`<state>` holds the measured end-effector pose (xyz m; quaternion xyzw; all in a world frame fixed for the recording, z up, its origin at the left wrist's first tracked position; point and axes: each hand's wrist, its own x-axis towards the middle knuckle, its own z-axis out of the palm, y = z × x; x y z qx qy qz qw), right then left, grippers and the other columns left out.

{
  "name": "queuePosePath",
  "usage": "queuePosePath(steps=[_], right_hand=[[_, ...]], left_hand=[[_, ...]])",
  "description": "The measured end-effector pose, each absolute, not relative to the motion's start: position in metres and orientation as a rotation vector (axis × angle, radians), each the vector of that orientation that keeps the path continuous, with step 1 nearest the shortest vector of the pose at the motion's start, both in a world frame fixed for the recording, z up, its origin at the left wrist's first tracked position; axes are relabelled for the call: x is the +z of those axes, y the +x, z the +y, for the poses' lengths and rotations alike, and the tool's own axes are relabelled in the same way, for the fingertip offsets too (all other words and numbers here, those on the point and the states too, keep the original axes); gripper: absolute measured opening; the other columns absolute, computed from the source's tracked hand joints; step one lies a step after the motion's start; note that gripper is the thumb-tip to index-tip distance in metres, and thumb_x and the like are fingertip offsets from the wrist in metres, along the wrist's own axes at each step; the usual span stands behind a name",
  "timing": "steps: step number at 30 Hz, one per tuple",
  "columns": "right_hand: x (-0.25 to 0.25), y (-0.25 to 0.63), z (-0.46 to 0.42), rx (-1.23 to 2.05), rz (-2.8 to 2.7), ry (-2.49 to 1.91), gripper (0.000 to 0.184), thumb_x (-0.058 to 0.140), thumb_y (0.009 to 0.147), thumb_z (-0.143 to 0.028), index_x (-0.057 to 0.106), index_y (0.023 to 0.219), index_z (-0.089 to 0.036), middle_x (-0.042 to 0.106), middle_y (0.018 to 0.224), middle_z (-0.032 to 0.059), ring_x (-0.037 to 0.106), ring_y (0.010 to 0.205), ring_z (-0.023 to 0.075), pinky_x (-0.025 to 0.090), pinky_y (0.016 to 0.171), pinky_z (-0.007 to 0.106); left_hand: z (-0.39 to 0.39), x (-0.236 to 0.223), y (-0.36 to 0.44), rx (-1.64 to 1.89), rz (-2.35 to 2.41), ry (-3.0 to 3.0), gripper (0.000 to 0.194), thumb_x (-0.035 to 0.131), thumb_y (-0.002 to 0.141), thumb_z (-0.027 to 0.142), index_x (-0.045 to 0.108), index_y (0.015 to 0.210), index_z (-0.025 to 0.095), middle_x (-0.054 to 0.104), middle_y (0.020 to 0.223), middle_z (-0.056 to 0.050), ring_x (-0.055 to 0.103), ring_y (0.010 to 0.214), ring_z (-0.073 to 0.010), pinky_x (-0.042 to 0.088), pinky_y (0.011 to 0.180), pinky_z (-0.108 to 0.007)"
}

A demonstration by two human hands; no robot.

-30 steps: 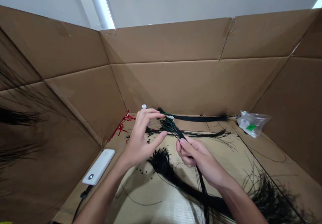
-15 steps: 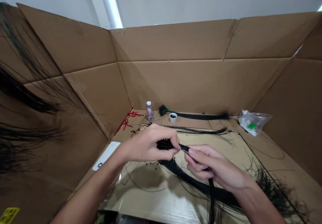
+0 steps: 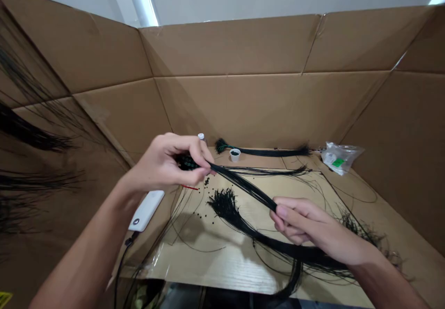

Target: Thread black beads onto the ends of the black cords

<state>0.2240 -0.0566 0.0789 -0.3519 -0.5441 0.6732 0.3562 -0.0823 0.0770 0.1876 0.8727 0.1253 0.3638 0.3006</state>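
Note:
A bundle of thin black cords (image 3: 245, 185) stretches slantwise between my two hands. My left hand (image 3: 174, 160) pinches its upper end, with a dark beaded or knotted clump (image 3: 187, 162) partly hidden in the curled fingers. Lower on the right, my right hand (image 3: 299, 221) is closed around the cords, and their loose tail hangs below it toward the table's front edge. Beneath them a thicker black cord bundle (image 3: 264, 237) with a frayed end lies on the pale board (image 3: 208, 265). Small black beads (image 3: 201, 215) are scattered there.
Cardboard walls (image 3: 225, 110) enclose the table. Along the back are a white cup (image 3: 235, 154) of dark beads, a bottle (image 3: 201, 136), another cord bundle (image 3: 271, 152) and a clear plastic bag (image 3: 340, 157). A white power bank (image 3: 146, 211) with a cable lies at left. Black strands (image 3: 31, 128) hang at far left.
My hands have moved apart: the left went up and left, the right slightly right. More of the cord bundle now shows, drawn out between them. The view has shifted a little.

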Motion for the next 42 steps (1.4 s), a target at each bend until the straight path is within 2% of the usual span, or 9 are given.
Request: queuePosePath(steps=[5, 8, 14, 19, 22, 25, 31, 36, 42], right_hand=[[0.069, 0.244, -0.059, 1.588, -1.466, -1.034, 0.056, 0.056, 0.113, -0.069, 0.054, 0.081, -0.023, 0.033, 0.072, -0.0067, 0.023, 0.063, 0.0136, 0.020, 0.056, 0.029], [0.063, 0.257, -0.066, 1.537, -1.466, -1.144, 0.057, 0.054, 0.113, -0.071, 0.056, 0.082, -0.022, 0.036, 0.074, -0.0051, 0.027, 0.064, 0.0146, 0.024, 0.056, 0.028], [0.053, 0.293, -0.091, 1.160, -1.597, -1.492, 0.042, 0.071, 0.104, -0.067, 0.077, 0.092, -0.028, 0.068, 0.084, 0.0043, 0.060, 0.080, 0.0253, 0.053, 0.075, 0.033], [0.034, 0.339, -0.096, 0.895, -1.694, -1.659, 0.043, 0.066, 0.103, -0.070, 0.083, 0.095, -0.031, 0.082, 0.097, 0.0085, 0.074, 0.096, 0.0345, 0.063, 0.087, 0.037], [0.020, 0.360, -0.092, 0.794, -1.732, -1.758, 0.048, 0.058, 0.107, -0.070, 0.084, 0.100, -0.031, 0.085, 0.104, 0.0098, 0.078, 0.100, 0.0358, 0.065, 0.090, 0.039], [0.003, 0.374, -0.080, 0.668, -1.821, -1.783, 0.052, 0.054, 0.107, -0.073, 0.082, 0.094, -0.032, 0.086, 0.100, 0.0090, 0.080, 0.097, 0.0349, 0.065, 0.089, 0.037], [-0.052, 0.419, -0.022, 0.330, -2.002, -1.873, 0.058, 0.038, 0.109, -0.075, 0.072, 0.089, -0.033, 0.083, 0.079, 0.0103, 0.080, 0.078, 0.0360, 0.061, 0.070, 0.040], [-0.091, 0.457, 0.040, 0.246, -2.116, -1.999, 0.041, 0.038, 0.112, -0.054, 0.061, 0.087, -0.030, 0.082, 0.080, 0.0097, 0.080, 0.072, 0.0365, 0.056, 0.066, 0.042], [-0.116, 0.483, 0.097, 0.203, -2.115, -2.037, 0.029, 0.040, 0.109, -0.043, 0.061, 0.095, -0.029, 0.085, 0.103, 0.0159, 0.081, 0.094, 0.0383, 0.058, 0.078, 0.045]], left_hand=[[0.103, 0.215, -0.123, 1.225, 0.493, 2.360, 0.034, 0.098, 0.086, 0.040, 0.073, 0.074, 0.022, 0.080, 0.080, -0.003, 0.074, 0.068, -0.0168, 0.061, 0.054, -0.030], [0.122, 0.222, -0.155, 1.339, 0.551, 2.408, 0.037, 0.099, 0.086, 0.045, 0.073, 0.077, 0.020, 0.078, 0.079, 0.001, 0.071, 0.067, -0.0120, 0.059, 0.055, -0.026], [0.148, 0.197, -0.200, 1.240, 0.657, 2.475, 0.029, 0.095, 0.092, 0.041, 0.078, 0.083, 0.020, 0.079, 0.082, 0.004, 0.070, 0.071, -0.0101, 0.060, 0.059, -0.023], [0.162, 0.156, -0.206, 1.125, 0.892, 2.338, 0.036, 0.096, 0.085, 0.051, 0.081, 0.083, 0.019, 0.082, 0.086, -0.003, 0.074, 0.072, -0.0160, 0.063, 0.064, -0.027], [0.174, 0.128, -0.197, 1.008, 1.002, 2.282, 0.037, 0.095, 0.081, 0.052, 0.081, 0.079, 0.019, 0.083, 0.089, -0.008, 0.075, 0.076, -0.0202, 0.063, 0.070, -0.030], [0.190, 0.097, -0.182, 0.894, 1.018, 2.260, 0.035, 0.090, 0.084, 0.050, 0.080, 0.080, 0.016, 0.084, 0.091, -0.010, 0.076, 0.081, -0.0215, 0.062, 0.076, -0.031], [0.227, 0.033, -0.153, 0.723, 0.979, 2.327, 0.033, 0.074, 0.097, 0.046, 0.077, 0.083, 0.016, 0.083, 0.089, -0.008, 0.076, 0.081, -0.0200, 0.059, 0.077, -0.030], [0.264, -0.014, -0.134, 0.653, 0.965, 2.475, 0.023, 0.069, 0.099, 0.037, 0.077, 0.090, 0.017, 0.083, 0.094, -0.007, 0.075, 0.087, -0.0205, 0.055, 0.084, -0.030], [0.303, -0.050, -0.116, 0.525, 0.894, 2.703, 0.021, 0.058, 0.106, 0.032, 0.070, 0.094, 0.019, 0.076, 0.096, -0.006, 0.069, 0.087, -0.0203, 0.049, 0.082, -0.029]])
